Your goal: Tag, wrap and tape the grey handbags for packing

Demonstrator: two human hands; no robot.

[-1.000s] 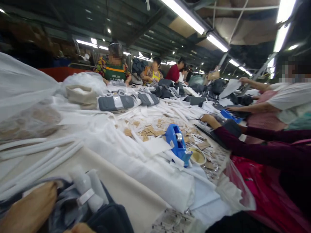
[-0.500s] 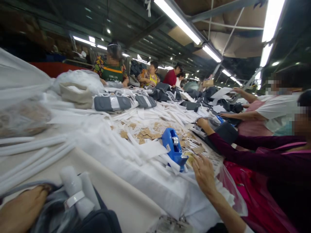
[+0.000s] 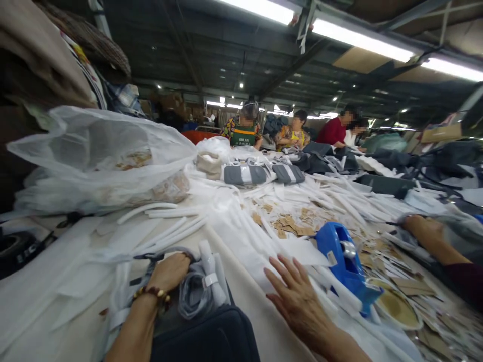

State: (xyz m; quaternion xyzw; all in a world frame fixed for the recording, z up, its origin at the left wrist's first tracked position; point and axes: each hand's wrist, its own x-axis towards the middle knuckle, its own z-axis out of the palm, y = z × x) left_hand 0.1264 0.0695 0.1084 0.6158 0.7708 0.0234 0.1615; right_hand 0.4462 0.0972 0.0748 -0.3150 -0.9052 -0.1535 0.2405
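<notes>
My left hand (image 3: 171,271), wearing a beaded bracelet, is closed round the grey strap of a dark blue-grey bag (image 3: 211,332) at the bottom of the view. Its fingertips are hidden. Beside it on the bag lie a coiled grey cord (image 3: 194,296) and a wrapped white roll (image 3: 212,276) with a paper band. My right hand (image 3: 296,299) is stretched out with its fingers apart, holding nothing, over the white foam sheets. Right of it stands a blue tape dispenser (image 3: 335,256), with a roll of tape (image 3: 398,304) lying beside it.
Brown card scraps (image 3: 294,226) and white foam strips (image 3: 171,236) litter the table. A large clear plastic bag (image 3: 113,146) stands at left. Two grey banded bags (image 3: 245,174) lie farther back. At right a co-worker's hand (image 3: 426,234) works on grey material; other people stand behind the table.
The view has turned left, so the table and both hands sit further right or nearer the middle. My right hand has come away from the tape roll, left towards the bag. My left hand remains at the bag.
</notes>
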